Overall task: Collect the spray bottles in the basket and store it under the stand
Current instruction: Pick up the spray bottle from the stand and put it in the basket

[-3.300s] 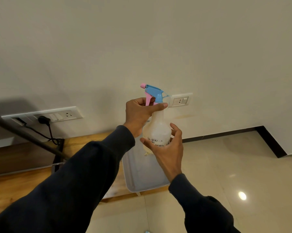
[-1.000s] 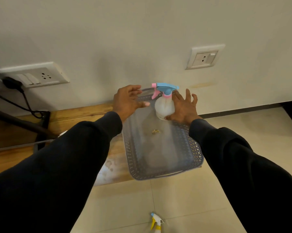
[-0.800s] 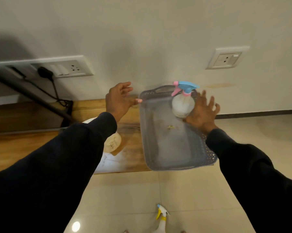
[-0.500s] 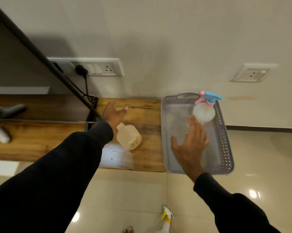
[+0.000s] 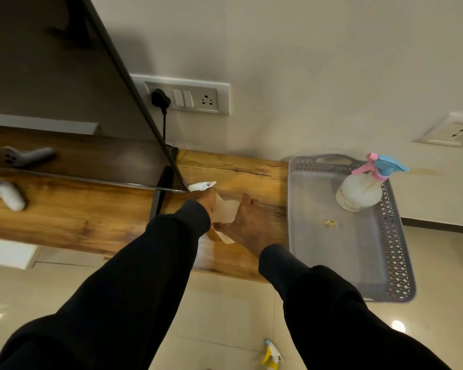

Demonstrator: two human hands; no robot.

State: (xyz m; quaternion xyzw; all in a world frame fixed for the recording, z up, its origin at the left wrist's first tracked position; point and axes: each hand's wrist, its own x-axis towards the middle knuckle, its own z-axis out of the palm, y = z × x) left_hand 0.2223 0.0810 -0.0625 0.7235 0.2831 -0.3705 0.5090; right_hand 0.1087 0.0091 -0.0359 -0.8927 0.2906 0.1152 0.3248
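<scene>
A white spray bottle (image 5: 226, 209) with a white trigger lies on its side on the wooden stand (image 5: 91, 222). My left hand (image 5: 206, 200) is closed around its neck, and my right hand (image 5: 251, 225) wraps its body from the right. To the right, the grey perforated basket (image 5: 396, 257) rests on the stand's end and hangs over the floor. A whitish spray bottle with a blue and pink trigger (image 5: 361, 190) stands upright in its far right corner. Another spray bottle with a yellow and blue head (image 5: 271, 355) stands on the floor near my feet.
A dark screen (image 5: 51, 89) leans over the left of the stand, its corner just left of my left hand. A white game controller (image 5: 4, 194) lies at the left. A plug and cable (image 5: 161, 102) hang from the wall switch panel. Glossy tiled floor lies below.
The blue and pink bottle was set in the basket and released. My view swung left. Both hands moved left to the white bottle lying on the stand and closed on it.
</scene>
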